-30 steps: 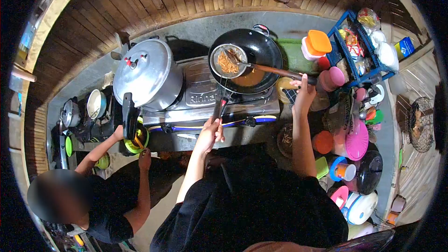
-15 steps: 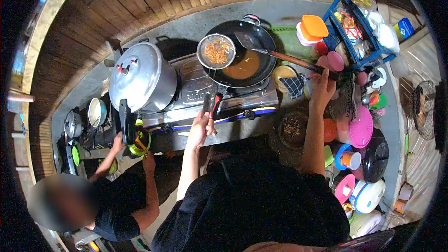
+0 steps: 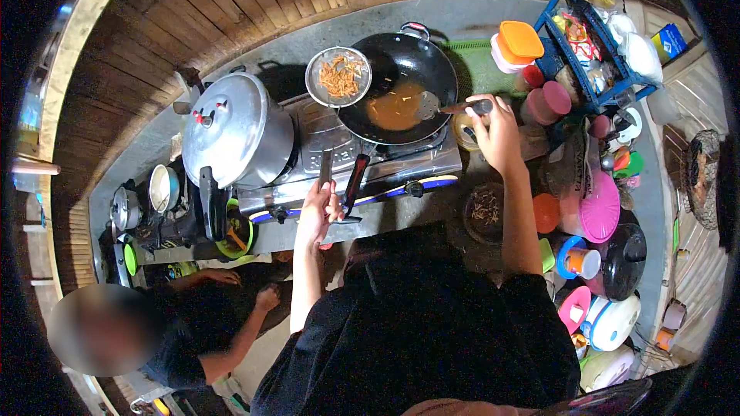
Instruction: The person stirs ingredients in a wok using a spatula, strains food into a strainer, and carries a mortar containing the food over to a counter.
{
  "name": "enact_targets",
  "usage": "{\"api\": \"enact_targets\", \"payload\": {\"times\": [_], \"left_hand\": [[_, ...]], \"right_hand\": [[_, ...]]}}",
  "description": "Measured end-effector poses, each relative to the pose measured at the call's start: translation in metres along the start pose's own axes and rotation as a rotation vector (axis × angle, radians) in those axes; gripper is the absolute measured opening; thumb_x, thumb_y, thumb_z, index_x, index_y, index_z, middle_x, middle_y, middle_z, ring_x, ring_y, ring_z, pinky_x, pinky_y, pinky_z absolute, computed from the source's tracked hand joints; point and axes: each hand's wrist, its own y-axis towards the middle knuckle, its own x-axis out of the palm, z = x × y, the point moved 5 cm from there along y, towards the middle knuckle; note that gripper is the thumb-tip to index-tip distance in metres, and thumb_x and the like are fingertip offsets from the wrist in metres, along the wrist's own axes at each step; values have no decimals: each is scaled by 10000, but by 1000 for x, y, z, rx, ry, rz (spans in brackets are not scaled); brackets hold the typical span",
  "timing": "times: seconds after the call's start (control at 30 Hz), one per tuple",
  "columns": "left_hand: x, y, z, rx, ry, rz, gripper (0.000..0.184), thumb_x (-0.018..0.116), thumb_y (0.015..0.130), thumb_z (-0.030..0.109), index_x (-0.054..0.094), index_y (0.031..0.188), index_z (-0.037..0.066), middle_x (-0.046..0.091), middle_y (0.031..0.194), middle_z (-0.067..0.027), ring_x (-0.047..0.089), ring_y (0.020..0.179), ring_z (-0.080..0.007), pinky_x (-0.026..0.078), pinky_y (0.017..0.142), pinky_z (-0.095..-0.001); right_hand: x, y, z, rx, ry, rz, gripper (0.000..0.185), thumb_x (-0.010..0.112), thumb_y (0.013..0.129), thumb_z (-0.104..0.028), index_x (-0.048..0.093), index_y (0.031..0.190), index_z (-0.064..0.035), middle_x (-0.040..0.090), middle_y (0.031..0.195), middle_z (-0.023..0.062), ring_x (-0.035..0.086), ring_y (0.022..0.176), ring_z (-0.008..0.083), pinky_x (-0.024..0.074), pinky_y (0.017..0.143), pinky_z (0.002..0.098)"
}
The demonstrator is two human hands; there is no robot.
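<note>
My left hand (image 3: 317,212) is closed round the handle of a round strainer (image 3: 338,77), which holds browned fried pieces and hangs over the stove beside the wok's left rim. The black wok (image 3: 432,69) sits on the stove with brown oil and a few bits in it. My right hand (image 3: 496,127) grips the wooden handle of a spatula (image 3: 428,106), whose slotted metal blade rests in the oil at the wok's right side. The wok's long black handle (image 3: 356,183) points toward me, just right of my left hand.
A large pressure cooker (image 3: 235,131) stands on the stove's left. Another person (image 3: 173,339) sits at lower left, near a green bowl (image 3: 235,239). Right of the wok are an orange-lidded box (image 3: 520,40), a blue rack (image 3: 597,54), and a dark bowl (image 3: 484,212) below.
The strainer has moved left, from over the wok to beside it. The spatula's blade has left the strainer and gone down into the oil. The other person's hands have left the green bowl.
</note>
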Motion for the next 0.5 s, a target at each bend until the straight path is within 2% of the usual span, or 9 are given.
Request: {"api": "enact_targets", "payload": {"times": [0.13,0.2,0.23,0.33,0.37,0.47,0.5], "left_hand": [[1,-6,5,4,0,4,161,405,930,239,416,866,91,346,506,36,296,377,-76,354,437,-254],[0,-7,6,6,-6,1,161,399,931,235,418,863,90,340,501,33,297,378,-77,358,432,-255],[-1,-7,5,8,-6,5,161,399,931,235,418,863,90,340,501,33,297,378,-77,358,432,-255],[-5,-7,9,40,-15,13,153,395,932,227,420,866,91,341,500,32,298,378,-79,357,428,-255],[-5,-9,11,36,-19,26,152,393,932,224,421,865,90,343,500,31,298,377,-80,359,428,-254],[-9,-10,14,28,-31,57,151,393,931,219,423,865,87,351,500,29,299,374,-83,363,427,-254],[-11,-10,14,37,-22,53,152,392,931,220,423,866,87,352,500,29,299,374,-83,362,428,-255]], "right_hand": [[5,-2,11,22,151,-88,138,558,810,-111,563,926,-37,599,875,141,561,819,324,428,745,379],[16,-8,18,77,273,-105,153,558,812,-107,567,947,-36,602,890,150,568,841,314,430,763,360],[25,-14,25,186,376,-148,159,559,815,-111,572,959,-44,601,919,147,566,866,309,424,782,356],[37,-23,25,165,334,-102,169,563,815,-118,579,973,-58,599,917,143,558,861,312,416,792,364],[41,-24,21,83,232,-43,185,566,816,-120,582,993,-67,598,911,140,551,856,314,409,801,371],[53,-29,16,171,360,-48,174,561,822,-82,574,986,-24,575,927,111,544,864,244,406,807,322],[55,-28,12,119,295,-7,177,571,823,-96,581,988,-31,577,920,100,541,847,222,399,806,321]]}}
